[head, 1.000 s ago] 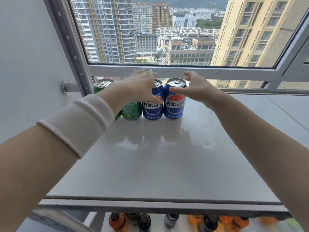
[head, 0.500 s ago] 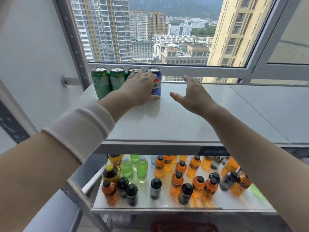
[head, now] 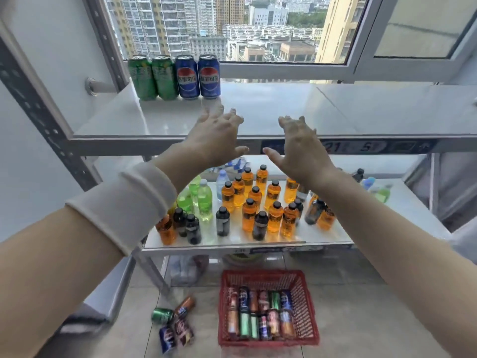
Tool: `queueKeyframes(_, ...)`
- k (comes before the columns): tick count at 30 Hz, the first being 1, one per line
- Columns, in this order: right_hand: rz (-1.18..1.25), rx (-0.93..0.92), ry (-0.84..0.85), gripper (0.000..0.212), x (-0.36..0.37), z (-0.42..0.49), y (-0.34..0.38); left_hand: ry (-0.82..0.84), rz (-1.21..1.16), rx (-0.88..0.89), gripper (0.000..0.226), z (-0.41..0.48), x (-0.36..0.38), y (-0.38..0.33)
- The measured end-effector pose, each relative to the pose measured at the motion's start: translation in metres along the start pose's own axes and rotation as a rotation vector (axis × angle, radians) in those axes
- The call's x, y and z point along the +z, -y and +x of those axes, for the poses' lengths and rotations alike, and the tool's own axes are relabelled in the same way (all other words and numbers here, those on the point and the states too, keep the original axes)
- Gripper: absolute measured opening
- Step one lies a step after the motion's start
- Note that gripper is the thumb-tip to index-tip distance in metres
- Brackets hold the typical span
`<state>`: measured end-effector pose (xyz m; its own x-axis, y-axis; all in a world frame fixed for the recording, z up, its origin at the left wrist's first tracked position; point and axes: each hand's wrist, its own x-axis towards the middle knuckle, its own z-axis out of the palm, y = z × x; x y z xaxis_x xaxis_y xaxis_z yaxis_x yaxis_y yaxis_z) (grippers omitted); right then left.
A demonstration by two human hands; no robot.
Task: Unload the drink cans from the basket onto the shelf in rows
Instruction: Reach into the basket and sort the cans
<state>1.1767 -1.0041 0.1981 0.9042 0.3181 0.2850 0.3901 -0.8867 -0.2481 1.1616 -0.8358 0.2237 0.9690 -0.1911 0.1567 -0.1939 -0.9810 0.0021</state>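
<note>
One red basket (head: 260,274). On the shelf (head: 258,120) above it stand two green cans (head: 142,77) and two blue cans (head: 188,77). Left of the basket lie about four loose cans (head: 162,315), blurred.

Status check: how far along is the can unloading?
Done: two green cans and two blue cans stand in one row on the top shelf. In hand: nothing; left hand and right hand are open, empty. Left: many cans in the red basket, plus loose cans on the floor.
</note>
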Motion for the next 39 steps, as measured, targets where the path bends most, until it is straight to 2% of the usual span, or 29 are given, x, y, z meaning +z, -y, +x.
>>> queueKeyframes(7,-0.013,0.066,0.077,0.067,0.04,-0.088,-0.001,0.088,-0.059,0.057,0.068,-0.066,0.05,-0.018)
queueKeyframes(13,-0.024,0.125,0.229,0.069,0.086,-0.168,-0.015,0.292,-0.098,0.019,0.07,-0.123,0.117,-0.034)
queueKeyframes(19,-0.016,0.171,0.333,0.068,0.122,-0.232,-0.047,0.411,-0.117,-0.036,0.067,-0.164,0.174,-0.061)
queueKeyframes(27,0.115,0.3,0.432,0.064,0.162,-0.311,-0.094,0.583,-0.155,-0.101,0.067,-0.213,0.243,-0.107)
queueKeyframes(33,0.151,0.392,0.524,0.063,0.192,-0.337,-0.117,0.658,-0.21,-0.139,0.067,-0.224,0.281,-0.124)
queueKeyframes(39,0.171,0.422,0.576,0.062,0.222,-0.317,-0.133,0.707,-0.3,-0.209,0.064,-0.211,0.318,-0.121)
